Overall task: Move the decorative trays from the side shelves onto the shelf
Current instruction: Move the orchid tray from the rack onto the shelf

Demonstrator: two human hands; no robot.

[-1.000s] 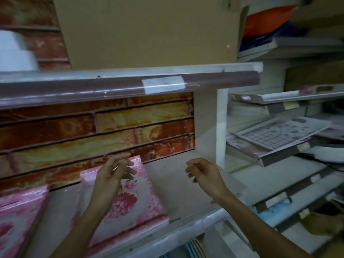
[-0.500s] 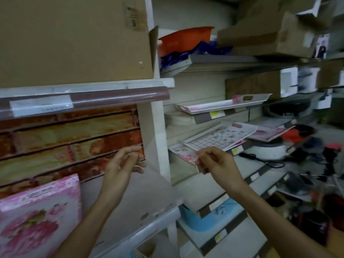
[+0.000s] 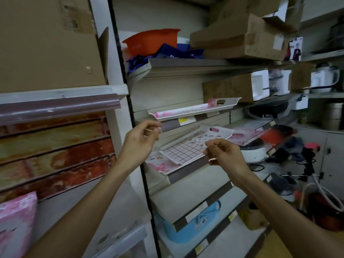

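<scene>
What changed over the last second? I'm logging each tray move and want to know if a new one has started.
The view swung right, from the brick-backed shelf to the side shelves. Both hands left the pink floral tray, which stays on that shelf, and moved right: the left hand and right hand are raised before the grid-patterned tray, holding nothing. The side-shelf trays lie as before.

Pink floral tray (image 3: 193,110) above, grid-patterned tray (image 3: 188,148) below, side shelves (image 3: 186,173)
</scene>
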